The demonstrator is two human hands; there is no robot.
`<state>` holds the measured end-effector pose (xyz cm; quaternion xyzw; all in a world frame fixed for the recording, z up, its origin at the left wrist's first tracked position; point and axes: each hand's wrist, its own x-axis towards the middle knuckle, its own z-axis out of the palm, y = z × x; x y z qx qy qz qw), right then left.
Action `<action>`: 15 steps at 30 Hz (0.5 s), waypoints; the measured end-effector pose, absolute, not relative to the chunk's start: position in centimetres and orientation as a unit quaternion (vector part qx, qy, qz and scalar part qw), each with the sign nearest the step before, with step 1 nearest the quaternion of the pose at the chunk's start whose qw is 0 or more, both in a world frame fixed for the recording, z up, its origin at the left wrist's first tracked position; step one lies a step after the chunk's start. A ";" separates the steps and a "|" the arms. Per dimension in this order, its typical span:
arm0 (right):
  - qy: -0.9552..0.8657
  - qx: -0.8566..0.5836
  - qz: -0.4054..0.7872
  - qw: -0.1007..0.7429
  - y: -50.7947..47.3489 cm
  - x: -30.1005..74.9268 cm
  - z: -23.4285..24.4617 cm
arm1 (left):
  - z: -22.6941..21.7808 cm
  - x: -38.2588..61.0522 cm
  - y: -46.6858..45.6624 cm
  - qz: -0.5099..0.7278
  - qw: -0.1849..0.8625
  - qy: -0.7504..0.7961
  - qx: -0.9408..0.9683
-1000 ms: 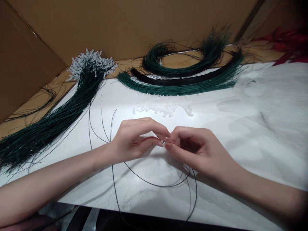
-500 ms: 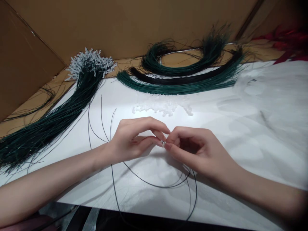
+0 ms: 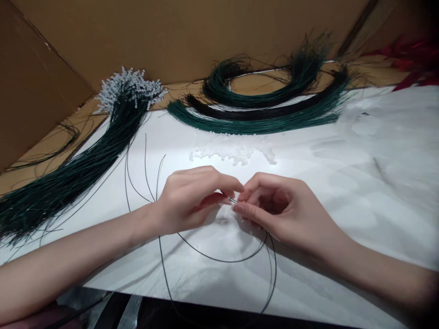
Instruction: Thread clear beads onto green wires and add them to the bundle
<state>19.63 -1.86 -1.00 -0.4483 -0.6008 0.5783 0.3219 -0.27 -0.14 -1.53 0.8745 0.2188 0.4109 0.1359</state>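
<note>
My left hand point(image 3: 190, 198) and my right hand point(image 3: 284, 201) meet above the white tabletop, fingertips almost touching. Thumb and finger of each are pinched on a thin dark green wire point(image 3: 226, 261); two short strands of it show in the gap between the hands. The wire sags in loops beneath them, and its far part hangs past the table's front edge. Any small bead at my left fingertips is hidden. Just beyond my hands lies a spread of small white beads point(image 3: 233, 151).
On the left lies a thick bundle of green wires point(image 3: 106, 141) with white beaded tips point(image 3: 132, 89). Curved bundles of green and black wire point(image 3: 254, 121) lie at the back. Clear plastic point(image 3: 394, 137) covers the right side, red material point(image 3: 411, 59) behind it. Cardboard walls point(image 3: 192, 41) stand behind.
My right hand has shifted slightly up, its fingers moving along the wire. A small pale piece seen between the fingertips no longer shows; dark strands do. The loop below has risen slightly.
</note>
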 end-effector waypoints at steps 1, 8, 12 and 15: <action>-0.602 -0.447 0.578 0.322 -1.9 19.6 -1.0 | -1.4 -0.2 -0.2 0.408 0.124 0.223 0.877; -0.612 -0.439 0.572 0.325 -2.0 19.7 -1.2 | -1.3 0.1 -0.4 0.398 0.104 0.241 0.879; -0.613 -0.434 0.571 0.332 -1.9 19.8 -1.1 | -1.7 -0.3 -0.4 0.414 0.177 0.240 0.860; -0.619 -0.433 0.561 0.337 -1.9 19.7 -1.2 | -1.9 -0.5 -0.6 0.423 0.263 0.264 0.826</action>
